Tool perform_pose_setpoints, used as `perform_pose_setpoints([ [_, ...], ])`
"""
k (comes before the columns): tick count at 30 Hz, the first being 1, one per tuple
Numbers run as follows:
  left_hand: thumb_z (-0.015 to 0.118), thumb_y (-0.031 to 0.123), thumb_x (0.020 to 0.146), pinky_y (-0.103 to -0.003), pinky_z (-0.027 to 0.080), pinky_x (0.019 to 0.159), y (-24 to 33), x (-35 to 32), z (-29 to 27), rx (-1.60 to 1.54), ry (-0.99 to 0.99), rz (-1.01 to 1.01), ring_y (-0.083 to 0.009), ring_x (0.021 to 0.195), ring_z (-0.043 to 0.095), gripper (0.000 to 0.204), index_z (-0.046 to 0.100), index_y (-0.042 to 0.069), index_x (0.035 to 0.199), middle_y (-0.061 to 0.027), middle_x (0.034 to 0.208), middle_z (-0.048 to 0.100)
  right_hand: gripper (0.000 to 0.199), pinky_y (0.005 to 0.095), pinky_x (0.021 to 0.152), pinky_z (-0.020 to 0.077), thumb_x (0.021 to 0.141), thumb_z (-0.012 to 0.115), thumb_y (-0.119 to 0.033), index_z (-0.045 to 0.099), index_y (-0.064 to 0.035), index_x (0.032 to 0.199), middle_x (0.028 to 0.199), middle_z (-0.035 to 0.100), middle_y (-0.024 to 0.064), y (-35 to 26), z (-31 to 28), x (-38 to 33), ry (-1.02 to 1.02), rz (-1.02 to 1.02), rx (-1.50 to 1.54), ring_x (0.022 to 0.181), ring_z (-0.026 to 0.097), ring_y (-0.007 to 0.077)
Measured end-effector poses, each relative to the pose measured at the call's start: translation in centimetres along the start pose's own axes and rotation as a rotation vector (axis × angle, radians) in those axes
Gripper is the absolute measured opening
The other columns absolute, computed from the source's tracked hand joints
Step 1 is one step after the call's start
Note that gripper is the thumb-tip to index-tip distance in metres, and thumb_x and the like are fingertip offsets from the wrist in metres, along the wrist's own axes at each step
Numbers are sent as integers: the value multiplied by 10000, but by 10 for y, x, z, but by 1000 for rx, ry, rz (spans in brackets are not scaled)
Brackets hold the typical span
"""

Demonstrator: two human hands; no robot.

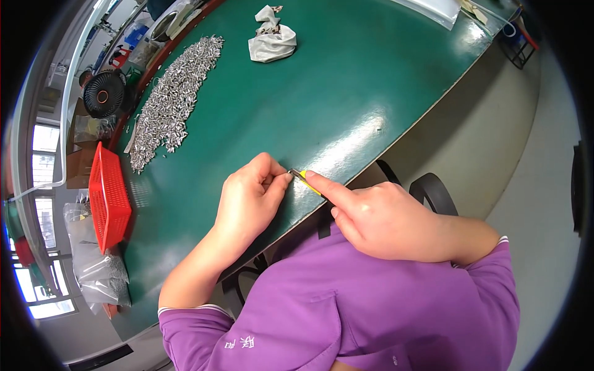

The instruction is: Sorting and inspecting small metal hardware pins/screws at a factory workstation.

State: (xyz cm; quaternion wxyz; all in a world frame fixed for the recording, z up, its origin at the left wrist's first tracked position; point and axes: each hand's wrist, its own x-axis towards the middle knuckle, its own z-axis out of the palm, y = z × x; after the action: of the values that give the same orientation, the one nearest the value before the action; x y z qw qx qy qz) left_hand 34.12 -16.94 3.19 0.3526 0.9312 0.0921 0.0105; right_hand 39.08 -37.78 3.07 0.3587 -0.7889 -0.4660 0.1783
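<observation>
My right hand [383, 216] grips a slim yellow-and-black utility knife [307, 182], its forefinger stretched along the top and its metal tip pointing at my left fingers. With thumb and forefinger pinched, my left hand [250, 191] holds a small metal part [289, 172], mostly covered by the fingertips. The tool's tip touches or nearly touches that part; which of the two I cannot tell. Both hands are just above the table's near edge. Farther off to the left lies a long heap of small silvery metal parts [170, 99] on the green table [247, 111].
A crumpled white cloth or bag [272, 44] sits at the far side of the table. To the left stand a red plastic basket [111, 198], a clear plastic bag [99, 260] and a black fan [103, 94]. A black chair armrest [433, 191] is beside me at the right.
</observation>
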Motion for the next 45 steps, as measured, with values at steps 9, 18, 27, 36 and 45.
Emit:
perform_pose_setpoints([
  [9, 627, 91, 788, -287, 420, 512, -4, 0, -3, -60, -22, -21, -150, 535, 517, 123, 539, 6, 781, -82, 623, 557, 516, 352, 455, 470, 750, 530, -30, 414, 64, 1243, 530, 542, 106, -10, -10, 5, -54, -64, -137, 465, 562, 257],
  [18, 488, 163, 921, -196, 204, 403, -11, -4, -21, -879, -185, -229, -38, 440, 274, 132, 514, 39, 959, 63, 558, 355, 472, 352, 576, 437, 758, 548, -1, 536, -175, 1197, 736, 473, 84, 32, -25, 39, 450, -48, -459, 676, 508, 244],
  [27, 448, 238, 944, -209, 176, 388, 1, -2, -20, -1136, -282, -296, -46, 413, 235, 180, 487, 65, 913, 56, 534, 295, 187, 369, 764, 428, 728, 654, -124, 595, -124, 905, 902, 557, 18, 10, -6, 68, 497, -415, -104, 873, 535, 229],
  [36, 407, 277, 960, -203, 221, 403, 4, -2, -18, -1272, -366, -268, -59, 450, 279, 220, 462, 68, 913, 29, 583, 344, 60, 262, 664, 463, 797, 636, -67, 611, -35, 841, 810, 601, 45, 11, 5, 70, 287, -147, 728, 747, 577, 144],
  [45, 407, 255, 960, -197, 237, 399, 0, 2, -19, -1239, -472, -227, -62, 456, 294, 208, 463, 56, 936, 8, 607, 370, 75, 273, 680, 466, 827, 603, -64, 624, -33, 891, 828, 594, 44, 22, 12, 76, 403, -351, 403, 779, 567, 151],
])
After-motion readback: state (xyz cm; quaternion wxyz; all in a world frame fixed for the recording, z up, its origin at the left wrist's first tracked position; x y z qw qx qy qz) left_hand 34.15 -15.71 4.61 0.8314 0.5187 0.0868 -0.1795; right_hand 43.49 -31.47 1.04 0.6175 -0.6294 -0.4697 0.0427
